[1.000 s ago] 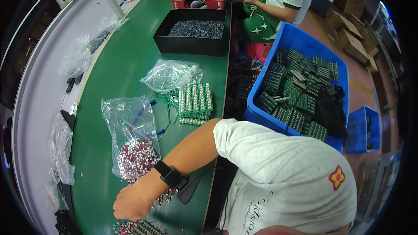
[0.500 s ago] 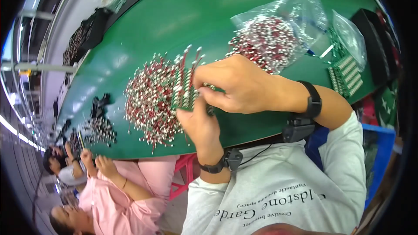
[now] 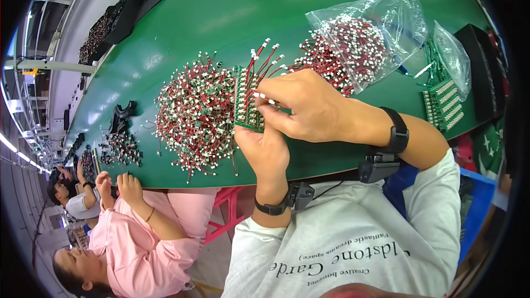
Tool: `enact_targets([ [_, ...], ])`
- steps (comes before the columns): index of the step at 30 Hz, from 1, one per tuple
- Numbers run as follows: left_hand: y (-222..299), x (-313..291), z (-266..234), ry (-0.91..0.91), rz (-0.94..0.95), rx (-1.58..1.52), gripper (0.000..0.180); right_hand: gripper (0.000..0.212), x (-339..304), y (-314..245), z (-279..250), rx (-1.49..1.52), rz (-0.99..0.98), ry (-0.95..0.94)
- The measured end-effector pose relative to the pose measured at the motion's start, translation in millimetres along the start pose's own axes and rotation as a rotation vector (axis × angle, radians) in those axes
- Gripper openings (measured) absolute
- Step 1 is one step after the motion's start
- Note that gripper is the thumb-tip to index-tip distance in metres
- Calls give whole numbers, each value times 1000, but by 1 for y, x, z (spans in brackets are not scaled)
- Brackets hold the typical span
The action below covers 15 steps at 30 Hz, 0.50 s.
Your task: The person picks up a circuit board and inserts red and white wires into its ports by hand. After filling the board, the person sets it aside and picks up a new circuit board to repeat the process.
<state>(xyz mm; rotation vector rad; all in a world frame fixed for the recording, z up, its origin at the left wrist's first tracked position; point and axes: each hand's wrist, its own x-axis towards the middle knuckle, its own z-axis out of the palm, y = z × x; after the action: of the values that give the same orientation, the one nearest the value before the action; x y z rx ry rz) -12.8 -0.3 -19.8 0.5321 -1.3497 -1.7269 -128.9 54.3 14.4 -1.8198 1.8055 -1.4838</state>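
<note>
My left hand (image 3: 266,152) holds a narrow green circuit board (image 3: 244,105) upright over the green table (image 3: 232,16). Several red-wired white connectors stick out of the board's top. My right hand (image 3: 309,107) comes in from the right and pinches one red-wired white connector (image 3: 264,98) against the board. Both wrists wear black bands. Just left of my hands lies a big loose pile of red-wired connectors (image 3: 193,116).
A clear bag of the same connectors (image 3: 359,38) lies open behind my right hand. Another clear bag (image 3: 450,55) and green board panels (image 3: 441,102) sit at the right, beside a black tray (image 3: 481,72). A person in pink (image 3: 138,232) sits at lower left.
The view swung from along the table down onto my hands. My hands came together on the board; since half a second ago they have barely shifted.
</note>
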Motion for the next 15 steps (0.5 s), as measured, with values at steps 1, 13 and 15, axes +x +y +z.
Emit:
enact_targets([
  [1,0,1,1,-20,7,-16,18,10,-1,1,1,-12,-8,15],
  [13,6,-6,-1,14,-79,244,26,11,-5,-10,-4,-229,-162,34],
  [15,9,0,-2,-64,108,418,56,10,-2,-11,-6,-340,-23,-6],
])
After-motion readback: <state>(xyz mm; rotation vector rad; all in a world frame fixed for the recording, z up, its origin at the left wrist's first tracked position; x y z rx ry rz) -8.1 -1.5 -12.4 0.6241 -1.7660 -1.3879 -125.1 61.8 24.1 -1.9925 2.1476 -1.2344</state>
